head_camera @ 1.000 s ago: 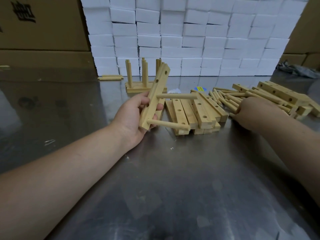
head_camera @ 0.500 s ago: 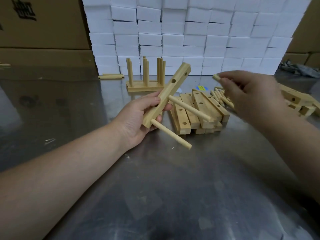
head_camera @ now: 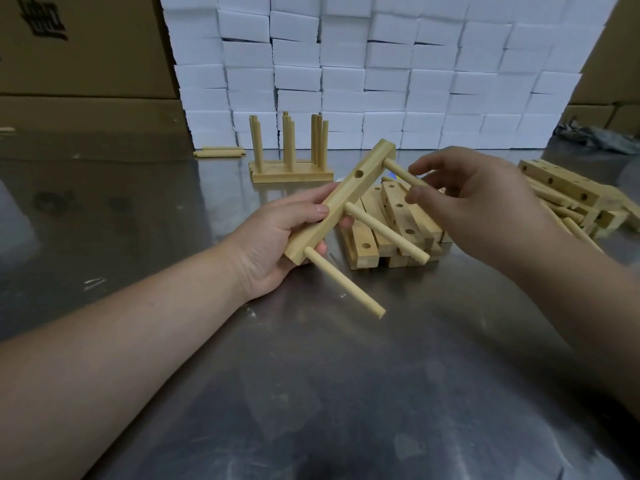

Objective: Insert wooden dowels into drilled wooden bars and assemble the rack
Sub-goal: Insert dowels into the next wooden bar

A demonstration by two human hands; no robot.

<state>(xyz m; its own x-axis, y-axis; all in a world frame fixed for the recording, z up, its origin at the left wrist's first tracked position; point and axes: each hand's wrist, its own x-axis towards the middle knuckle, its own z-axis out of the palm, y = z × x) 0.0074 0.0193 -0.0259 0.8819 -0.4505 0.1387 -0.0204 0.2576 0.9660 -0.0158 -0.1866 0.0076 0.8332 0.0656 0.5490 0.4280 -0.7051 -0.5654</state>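
Right hand (head_camera: 478, 202) moved in, third dowel (head_camera: 403, 172) now entering bar (head_camera: 341, 202) (top end)

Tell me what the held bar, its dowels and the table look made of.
Bar: pale wood with faint grain lines and a matte face, probably bare or lightly sealed.
Dowels: the same pale wood, turned smooth and round, with no visible gloss.
Table: metal, likely stainless steel, judging by its grey dull sheen, blurred reflections and scuff marks.
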